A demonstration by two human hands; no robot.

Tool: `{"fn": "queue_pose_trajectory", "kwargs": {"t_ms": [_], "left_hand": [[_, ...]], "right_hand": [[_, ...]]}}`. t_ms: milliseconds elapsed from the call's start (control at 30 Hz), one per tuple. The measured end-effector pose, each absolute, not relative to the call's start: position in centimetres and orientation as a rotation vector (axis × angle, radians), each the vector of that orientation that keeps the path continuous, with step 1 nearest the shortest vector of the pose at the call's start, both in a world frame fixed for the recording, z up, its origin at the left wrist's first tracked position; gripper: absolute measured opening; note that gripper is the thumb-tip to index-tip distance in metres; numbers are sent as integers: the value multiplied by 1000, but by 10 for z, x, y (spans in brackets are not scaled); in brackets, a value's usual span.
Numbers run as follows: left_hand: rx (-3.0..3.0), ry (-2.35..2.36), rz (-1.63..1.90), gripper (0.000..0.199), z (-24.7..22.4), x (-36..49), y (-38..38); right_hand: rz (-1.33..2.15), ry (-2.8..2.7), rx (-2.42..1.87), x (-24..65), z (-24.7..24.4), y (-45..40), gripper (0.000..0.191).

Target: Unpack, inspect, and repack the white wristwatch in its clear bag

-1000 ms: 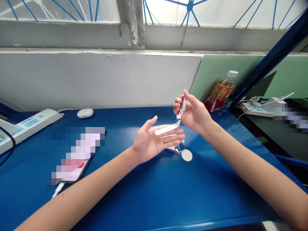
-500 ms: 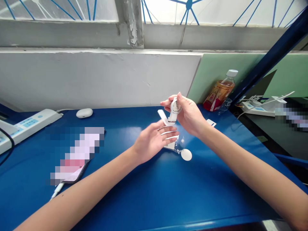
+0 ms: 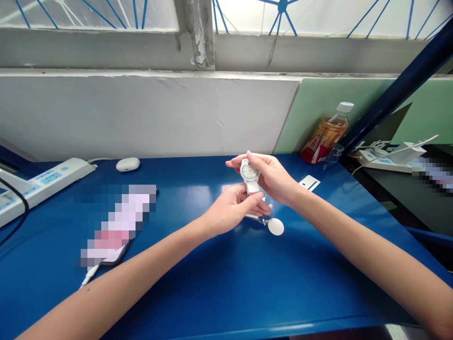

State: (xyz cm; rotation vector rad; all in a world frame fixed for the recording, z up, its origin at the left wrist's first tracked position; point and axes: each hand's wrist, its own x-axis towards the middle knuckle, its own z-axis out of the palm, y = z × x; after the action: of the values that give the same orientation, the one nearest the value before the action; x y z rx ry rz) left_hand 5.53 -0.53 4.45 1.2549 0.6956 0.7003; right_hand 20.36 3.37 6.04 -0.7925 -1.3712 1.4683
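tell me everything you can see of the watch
The watch has a round, pale face with dark markings, too small to read, in a white case. Its band is white and looks smooth, perhaps plastic or rubber. It is held up above the blue table, tilted, with the face turned toward the camera. The right hand grips it by the case, while the left hand pinches the lower band. Fingers hide the rest of the band.

Left hand point(image 3: 231, 210) and right hand point(image 3: 274, 175) are covering parts of the white watch point(image 3: 249, 171); dial markings are showing too small to read. Left hand is hiding part of a clear packet point(image 3: 269, 209). Phone point(image 3: 131, 215) is showing only blocky blur across its screen; white cable point(image 3: 90, 274) is passing behind left forearm point(image 3: 141, 274). Power strip point(image 3: 56, 178) is running off left edge.
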Motion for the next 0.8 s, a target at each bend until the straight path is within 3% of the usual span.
{"fn": "queue_pose_trajectory", "kwargs": {"t_ms": [167, 367, 800], "left_hand": [[1230, 700, 642, 49, 46, 55, -5], [1168, 668, 577, 55, 48, 56, -7], [947, 671, 673, 27, 46, 55, -2]], "right_hand": [[1825, -1143, -616, 210, 69, 37, 44], [1994, -1047, -571, 214, 76, 37, 60], [1940, -1097, -505, 218, 81, 35, 56]]}}
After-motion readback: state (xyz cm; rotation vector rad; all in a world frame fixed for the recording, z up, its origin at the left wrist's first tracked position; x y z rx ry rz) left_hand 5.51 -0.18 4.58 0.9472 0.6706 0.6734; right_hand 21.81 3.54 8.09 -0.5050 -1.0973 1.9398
